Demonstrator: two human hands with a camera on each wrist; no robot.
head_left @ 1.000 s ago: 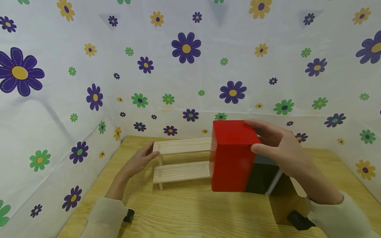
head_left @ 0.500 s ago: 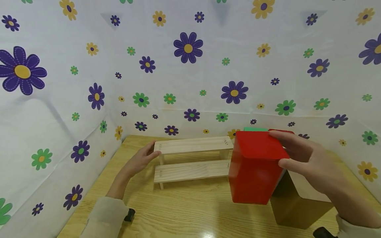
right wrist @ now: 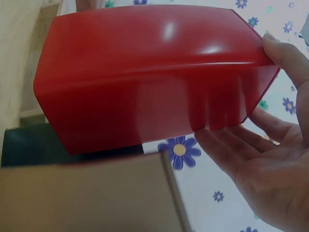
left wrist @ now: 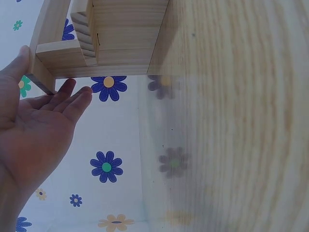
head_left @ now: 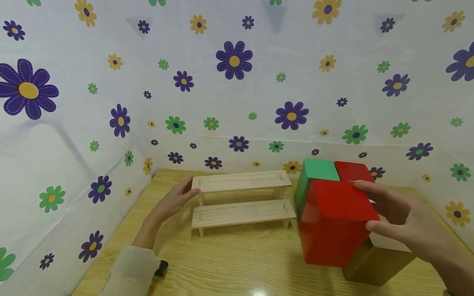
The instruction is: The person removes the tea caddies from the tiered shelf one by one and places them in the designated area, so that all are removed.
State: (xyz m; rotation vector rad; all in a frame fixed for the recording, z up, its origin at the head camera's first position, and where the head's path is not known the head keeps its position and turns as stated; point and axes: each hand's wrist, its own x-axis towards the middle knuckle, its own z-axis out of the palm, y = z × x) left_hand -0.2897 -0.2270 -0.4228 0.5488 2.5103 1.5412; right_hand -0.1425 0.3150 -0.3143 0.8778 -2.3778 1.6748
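My left hand [head_left: 172, 203] holds the left end of a two-tier wooden shelf [head_left: 240, 181], the thumb at its front edge. In the left wrist view the thumb [left wrist: 20, 63] and the fingers lie on opposite sides of the shelf's end board [left wrist: 41, 75]. On the right, my right hand [head_left: 411, 222] grips the upper end of a tall glossy red box [head_left: 329, 242], upright and slightly tilted. In the right wrist view the thumb is at one edge of this red box [right wrist: 159, 87], the fingers under the opposite side. Its underside is hidden.
Behind the held box stand a green box [head_left: 320, 169] and another red box [head_left: 355, 172]. A brown box [head_left: 377, 263] stands to the right, partly covered by my right hand. The wooden table [head_left: 222, 263] meets a flower-patterned cloth [head_left: 207, 94] at its back and sides.
My right hand has carried the red box right and down, toward the brown box. The shelf's right end and the green box have come into sight. My left hand stays on the shelf.
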